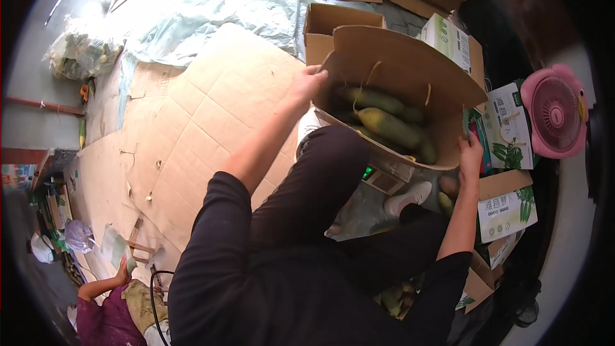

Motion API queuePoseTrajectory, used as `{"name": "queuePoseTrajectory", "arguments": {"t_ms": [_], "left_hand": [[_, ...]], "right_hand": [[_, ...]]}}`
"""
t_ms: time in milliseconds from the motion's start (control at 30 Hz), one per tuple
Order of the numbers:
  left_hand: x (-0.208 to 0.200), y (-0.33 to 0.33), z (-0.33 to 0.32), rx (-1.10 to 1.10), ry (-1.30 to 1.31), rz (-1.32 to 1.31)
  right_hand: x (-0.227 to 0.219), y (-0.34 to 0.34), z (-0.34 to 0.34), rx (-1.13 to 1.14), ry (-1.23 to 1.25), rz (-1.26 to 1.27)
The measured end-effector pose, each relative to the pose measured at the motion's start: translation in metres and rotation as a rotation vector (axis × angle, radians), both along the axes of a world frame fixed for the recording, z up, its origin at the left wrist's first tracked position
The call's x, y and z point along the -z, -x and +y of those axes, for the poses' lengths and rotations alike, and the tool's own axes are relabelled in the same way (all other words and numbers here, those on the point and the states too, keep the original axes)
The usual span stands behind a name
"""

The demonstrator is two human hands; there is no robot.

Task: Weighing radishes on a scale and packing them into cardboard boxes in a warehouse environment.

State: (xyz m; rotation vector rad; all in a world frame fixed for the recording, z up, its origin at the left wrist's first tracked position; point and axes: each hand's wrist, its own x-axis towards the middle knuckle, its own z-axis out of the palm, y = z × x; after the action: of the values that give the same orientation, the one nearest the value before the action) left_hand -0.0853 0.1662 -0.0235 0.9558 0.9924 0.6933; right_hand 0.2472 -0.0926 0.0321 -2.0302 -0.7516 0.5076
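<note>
An open cardboard box (410, 48) stands in front of me, its far flap raised. Inside lie several long green radishes (387, 127), one with a yellowish end. Yellow cord loops (428, 94) hang from the flap. My left hand (311, 84) is closed on the box's upper left edge, thumb and fingers pinching the cardboard. At the right side, my right hand (470, 152) is closed on the box's edge near a green printed part. Beneath the box sits a scale (382, 181) with a lit green display.
Printed cartons (506, 208) and a pink fan (555, 113) line the right side. Flattened cardboard (192, 122) and plastic sheeting (250, 6) cover the floor. A bag of vegetables (83, 54) lies far left. Another person in a purple top (109, 317) holds a pale sheet at lower left.
</note>
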Motion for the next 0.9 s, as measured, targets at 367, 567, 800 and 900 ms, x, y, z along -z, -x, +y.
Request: {"name": "queuePoseTrajectory", "arguments": {"t_ms": [367, 567, 800, 900], "left_hand": [[0.005, 0.214, 0.035, -0.277, -0.032, 0.168], [0.044, 0.356, -0.011, -0.576, 0.086, 0.228], [0.083, 0.512, -0.079, -0.698, 0.101, 0.516], [0.119, 0.561, -0.111, -0.688, 0.117, 0.779]], "right_hand": [[-0.054, 0.161, 0.139, -0.457, 0.111, 0.318], [-0.003, 0.279, 0.188, -0.733, 0.303, 0.213], [0.065, 0.403, 0.178, -1.252, 0.650, 0.193], [0.077, 0.434, 0.149, -1.174, 0.781, 0.582]]}}
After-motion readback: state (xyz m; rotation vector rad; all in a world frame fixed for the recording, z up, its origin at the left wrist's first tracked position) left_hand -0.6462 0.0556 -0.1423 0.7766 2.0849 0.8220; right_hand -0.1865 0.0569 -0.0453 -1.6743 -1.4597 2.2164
